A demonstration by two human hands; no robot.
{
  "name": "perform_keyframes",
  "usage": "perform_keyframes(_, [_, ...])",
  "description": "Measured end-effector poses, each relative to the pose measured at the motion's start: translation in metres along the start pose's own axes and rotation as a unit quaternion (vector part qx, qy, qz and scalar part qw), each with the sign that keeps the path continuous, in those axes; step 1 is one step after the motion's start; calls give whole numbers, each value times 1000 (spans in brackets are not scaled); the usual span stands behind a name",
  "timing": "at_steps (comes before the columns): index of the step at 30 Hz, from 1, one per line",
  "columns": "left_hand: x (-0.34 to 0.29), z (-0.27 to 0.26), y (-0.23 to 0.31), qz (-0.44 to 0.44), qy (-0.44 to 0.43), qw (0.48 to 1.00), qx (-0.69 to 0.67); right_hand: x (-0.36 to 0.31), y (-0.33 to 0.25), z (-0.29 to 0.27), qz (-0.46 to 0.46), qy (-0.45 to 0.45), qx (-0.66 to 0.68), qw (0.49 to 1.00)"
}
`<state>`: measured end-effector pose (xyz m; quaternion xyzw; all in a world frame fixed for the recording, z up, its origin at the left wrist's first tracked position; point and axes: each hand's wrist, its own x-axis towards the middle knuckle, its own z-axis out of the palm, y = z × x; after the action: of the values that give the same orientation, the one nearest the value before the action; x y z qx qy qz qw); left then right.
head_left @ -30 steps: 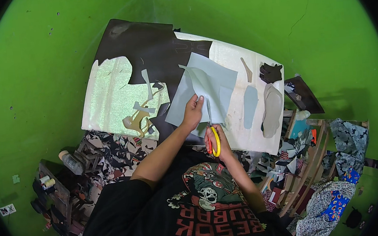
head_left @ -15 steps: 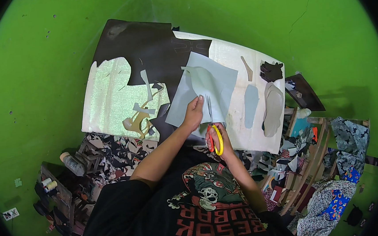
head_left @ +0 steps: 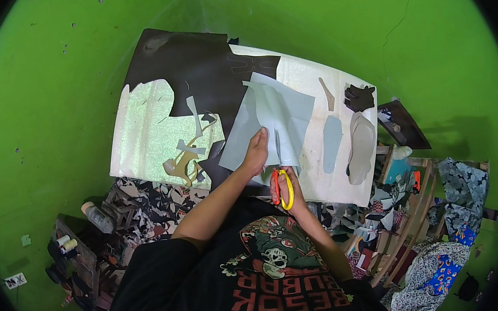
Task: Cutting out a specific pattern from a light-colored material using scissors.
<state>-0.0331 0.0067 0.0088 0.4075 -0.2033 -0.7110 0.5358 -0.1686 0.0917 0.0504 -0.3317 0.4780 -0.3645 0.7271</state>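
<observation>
The sheet (head_left: 274, 109) was coloured pale blue-grey, and the scissors (head_left: 290, 192) were handled in red and yellow. The worktop (head_left: 315, 179) was surfaced in off-white (tinged with shimmering green at left); the large material piece (head_left: 200, 60) was toned dark brown. The wall (head_left: 337, 8) was painted bright green, the black shirt (head_left: 171, 284) was printed with red, and the black-and-white speckled cloth (head_left: 409, 295) was patched with blue.

A black T-shirt (head_left: 205, 299) is worn, seen at the lower centre of the frame. Its front is printed with a pale skull (head_left: 276, 257) amid green and red shapes, light flowers (head_left: 231, 267) to the left and dull-red block lettering (head_left: 290, 304) below. Short sleeves (head_left: 158, 268) are worn above bare forearms (head_left: 213, 204); the left hand (head_left: 255, 154) and right hand (head_left: 297, 194) are uncovered.
</observation>
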Motion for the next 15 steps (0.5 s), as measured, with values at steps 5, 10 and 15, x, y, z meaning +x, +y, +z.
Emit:
perform_keyframes(5, [4,-6,-3,35,-12,999,39,1,-3,0,16,-3,3,1000])
perform_keyframes(10, [4,0,-2,44,-24,998,40,-1,-12,4,27,5,64,998])
perform_keyframes(15, [4,4,-6,48,-30,997,45,0,-7,-5,27,-6,31,999])
